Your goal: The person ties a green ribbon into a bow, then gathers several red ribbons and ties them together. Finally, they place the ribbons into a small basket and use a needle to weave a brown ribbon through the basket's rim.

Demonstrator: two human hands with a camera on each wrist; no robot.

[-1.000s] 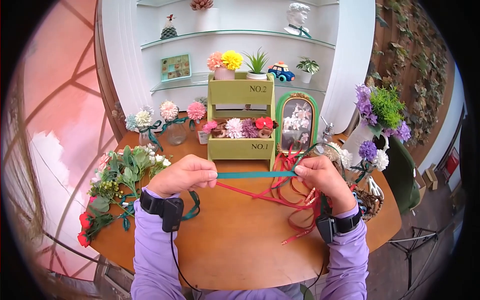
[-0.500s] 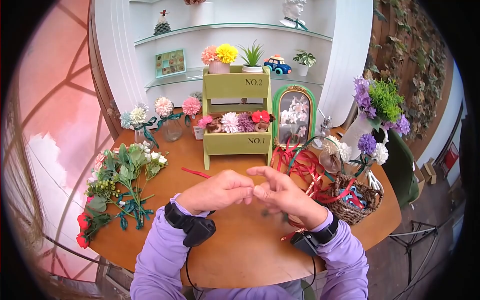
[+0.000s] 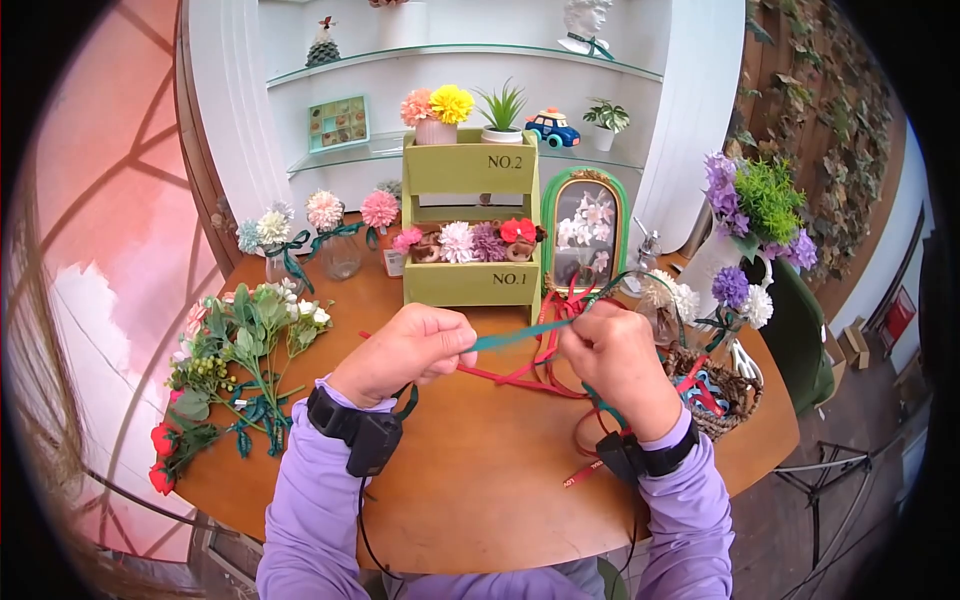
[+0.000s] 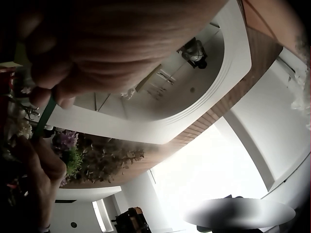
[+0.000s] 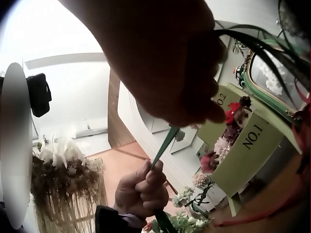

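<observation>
A green ribbon (image 3: pixel 520 336) is stretched between the two hands above the table. The left hand (image 3: pixel 408 350) pinches one end between thumb and curled fingers, and a loop of ribbon hangs below its wrist. Curled round the other part is the right hand (image 3: pixel 622 362), with more green ribbon trailing behind it and down past its wrist. In the right wrist view the ribbon (image 5: pixel 165 145) runs taut from the left hand (image 5: pixel 143 191) up to the right hand (image 5: pixel 170 73). Red ribbons (image 3: pixel 520 378) lie on the table behind and between the hands.
A green shelf stand (image 3: pixel 470 284) with flowers and a green-framed picture (image 3: pixel 584 232) stand behind the hands. Artificial flowers (image 3: pixel 245 345) lie at the left. A woven basket (image 3: pixel 735 405) and a white vase (image 3: pixel 708 275) are at the right.
The hands came together, then moved apart again with ribbon between them. The right hand's fingers, partly extended half a second ago, are now curled. The view has shifted slightly.
</observation>
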